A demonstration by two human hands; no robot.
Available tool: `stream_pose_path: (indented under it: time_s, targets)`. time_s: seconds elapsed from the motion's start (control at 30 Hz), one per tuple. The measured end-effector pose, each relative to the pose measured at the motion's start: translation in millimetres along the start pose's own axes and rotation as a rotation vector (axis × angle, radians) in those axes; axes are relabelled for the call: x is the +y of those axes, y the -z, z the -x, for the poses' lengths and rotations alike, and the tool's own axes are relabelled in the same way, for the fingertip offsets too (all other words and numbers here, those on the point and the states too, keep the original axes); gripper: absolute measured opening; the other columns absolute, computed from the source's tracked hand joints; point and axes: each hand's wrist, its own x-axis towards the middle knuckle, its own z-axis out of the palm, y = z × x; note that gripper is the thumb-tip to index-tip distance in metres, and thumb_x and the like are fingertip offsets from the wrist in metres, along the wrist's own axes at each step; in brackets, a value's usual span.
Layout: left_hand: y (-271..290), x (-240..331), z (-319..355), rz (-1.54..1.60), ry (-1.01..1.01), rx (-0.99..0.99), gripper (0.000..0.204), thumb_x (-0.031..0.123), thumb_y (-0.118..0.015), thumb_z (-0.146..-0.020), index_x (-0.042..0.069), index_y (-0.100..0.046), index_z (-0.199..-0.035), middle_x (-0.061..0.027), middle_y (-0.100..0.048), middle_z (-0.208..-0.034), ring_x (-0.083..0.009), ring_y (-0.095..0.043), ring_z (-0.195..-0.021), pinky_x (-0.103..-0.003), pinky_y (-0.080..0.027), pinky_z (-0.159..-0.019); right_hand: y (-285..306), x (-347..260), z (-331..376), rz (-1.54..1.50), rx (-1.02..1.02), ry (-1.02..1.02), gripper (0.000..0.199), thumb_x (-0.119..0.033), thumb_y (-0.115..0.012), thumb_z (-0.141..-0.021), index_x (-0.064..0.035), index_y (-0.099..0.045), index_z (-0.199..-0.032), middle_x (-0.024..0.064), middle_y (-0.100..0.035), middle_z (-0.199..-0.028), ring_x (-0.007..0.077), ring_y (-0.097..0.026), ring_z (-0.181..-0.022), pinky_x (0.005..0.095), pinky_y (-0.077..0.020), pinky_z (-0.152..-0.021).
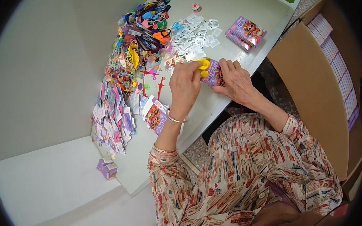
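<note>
My left hand (184, 88) pinches a small yellow plastic toy (203, 66) at the open end of a small purple printed box (212, 75). My right hand (237, 81) grips that box from the right side, fingers wrapped over it. Both hands hover over the near edge of a white table (241, 14). An open purple box (155, 114) lies just left of my left wrist, which wears a thin bangle.
A heap of colourful small plastic toys (141, 45) fills the table's left side. Several small clear packets (195, 35) lie behind my hands. Flat folded cartons (111, 121) are piled at the near left. Closed purple boxes (245, 32) sit at right, beside a cardboard carton (316, 84) holding more.
</note>
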Motion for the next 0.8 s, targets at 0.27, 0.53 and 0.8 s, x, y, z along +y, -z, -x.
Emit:
stream_pose_path:
  time_s: [0.27, 0.53, 0.8]
  targets:
    - [-9, 15, 0, -0.271, -0.161, 0.091, 0.023, -0.001, -0.065, -0.070, 0.007, -0.067, -0.091, -0.0077, -0.058, -0.092, -0.0286, -0.053, -0.088, -0.038, -0.043, -0.078, 7, -6, 1, -0.030, -0.001, 0.000, 0.068, -0.029, -0.081, -0.064, 0.0017, -0.043, -0.111, 0.0176, -0.056, -0.093, 0.0341, -0.057, -0.088, 0.0402, -0.0505, -0.072]
    - [14, 18, 3, 0.388, 0.218, -0.111, 0.017, -0.001, -0.058, -0.086, 0.001, -0.064, -0.102, -0.0094, -0.064, -0.093, -0.0220, -0.066, -0.084, -0.030, -0.050, -0.075, 4, -1, 1, -0.031, -0.002, -0.035, 0.071, -0.030, -0.082, -0.065, 0.0015, -0.042, -0.116, 0.0178, -0.057, -0.095, 0.0344, -0.058, -0.089, 0.0413, -0.0510, -0.072]
    - [52, -139, 47, -0.458, 0.288, -0.286, 0.010, 0.009, -0.056, -0.088, 0.002, -0.062, -0.092, -0.0181, -0.067, -0.087, -0.0342, -0.066, -0.077, -0.043, -0.052, -0.067, 4, -1, -4, -0.036, 0.056, -0.025, 0.072, -0.035, -0.080, -0.068, 0.0030, -0.043, -0.117, 0.0180, -0.058, -0.096, 0.0335, -0.058, -0.089, 0.0416, -0.0512, -0.072]
